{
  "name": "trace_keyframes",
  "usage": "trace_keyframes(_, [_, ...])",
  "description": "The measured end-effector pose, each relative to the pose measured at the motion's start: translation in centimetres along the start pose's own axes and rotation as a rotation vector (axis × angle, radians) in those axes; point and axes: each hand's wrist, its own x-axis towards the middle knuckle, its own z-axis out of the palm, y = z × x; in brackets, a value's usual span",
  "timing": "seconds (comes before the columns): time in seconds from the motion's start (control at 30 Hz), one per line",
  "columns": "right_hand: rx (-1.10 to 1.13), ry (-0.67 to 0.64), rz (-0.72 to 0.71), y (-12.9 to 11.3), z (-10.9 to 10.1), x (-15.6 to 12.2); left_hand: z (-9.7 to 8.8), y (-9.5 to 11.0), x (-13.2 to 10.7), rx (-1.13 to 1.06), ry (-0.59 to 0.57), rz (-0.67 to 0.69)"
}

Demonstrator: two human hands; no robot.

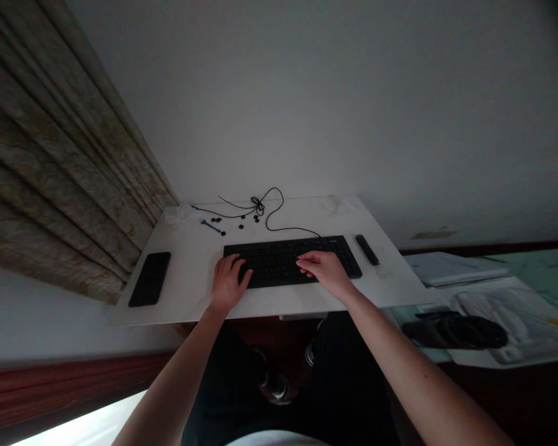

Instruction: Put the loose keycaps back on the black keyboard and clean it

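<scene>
A black keyboard [279, 263] lies on the white table, tilted slightly, its cable leaving the back edge. My left hand [227, 282] rests on its left end with the fingers spread over the keys. Over the right half of the keyboard, my right hand [326, 271] has its thumb and fingertips pinched together; whatever may be between them is too small to make out. Behind the keyboard several small black pieces, which look like keycaps [241, 227], are scattered. Among them lies a thin blue tool [211, 226].
On the white table [190, 272] a black phone [149, 279] lies at the left. A dark, narrow stick-like object [367, 249] is right of the keyboard. The tied cable [259, 206] loops near the wall. A clear container [177, 214] stands at the back left corner, beside the curtain [74, 142].
</scene>
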Motion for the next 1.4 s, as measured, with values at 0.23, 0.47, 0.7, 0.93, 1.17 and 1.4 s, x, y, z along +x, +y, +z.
trace_keyframes(0.23, [-0.387,-0.109,-0.194,-1.4,0.3,6.1,0.7,0.2,0.2,0.027,-0.08,0.026])
trace_keyframes(0.47, [-0.669,-0.362,-0.172,-2.9,2.1,12.7,0.6,0.1,0.3,0.013,-0.088,0.015])
trace_keyframes(0.7, [-0.746,-0.576,-0.084,-2.0,3.0,15.2,0.8,0.3,0.3,0.015,-0.089,-0.002])
trace_keyframes(0.93, [-0.808,-0.63,-0.034,-2.8,3.1,15.8,0.8,0.2,0.3,0.009,-0.092,-0.005])
trace_keyframes(1.17, [-0.769,-0.588,-0.043,-2.5,3.6,16.3,0.7,0.2,0.3,-0.005,-0.102,-0.015])
trace_keyframes(1.4, [-0.679,-0.671,-0.006,-2.3,3.3,17.2,0.7,0.2,0.3,0.0,-0.097,-0.004])
